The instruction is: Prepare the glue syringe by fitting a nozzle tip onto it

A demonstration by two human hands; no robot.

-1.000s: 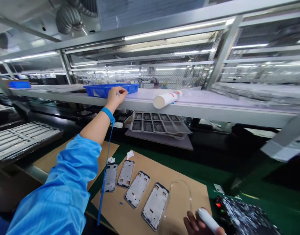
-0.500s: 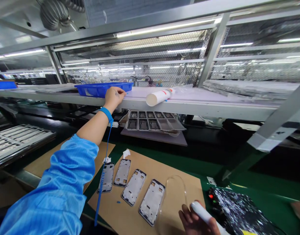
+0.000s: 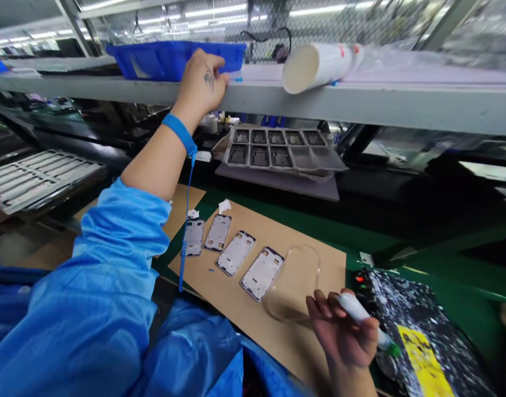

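Gripping smooth white cylinder (image 3: 352, 307): right hand (image 3: 339, 336). Flat rectangular frames (image 3: 262, 274) on board (image 3: 331, 267).

White roll (image 3: 324, 65) and grey compartmented tray (image 3: 297, 157).

Matt, metallic-looking phone frames (image 3: 262, 274)

White tube (image 3: 354, 307), green end (image 3: 393, 349), tilted in right fingers (image 3: 319, 304); small blue piece (image 3: 237, 79) just beside left fingers (image 3: 222, 84).
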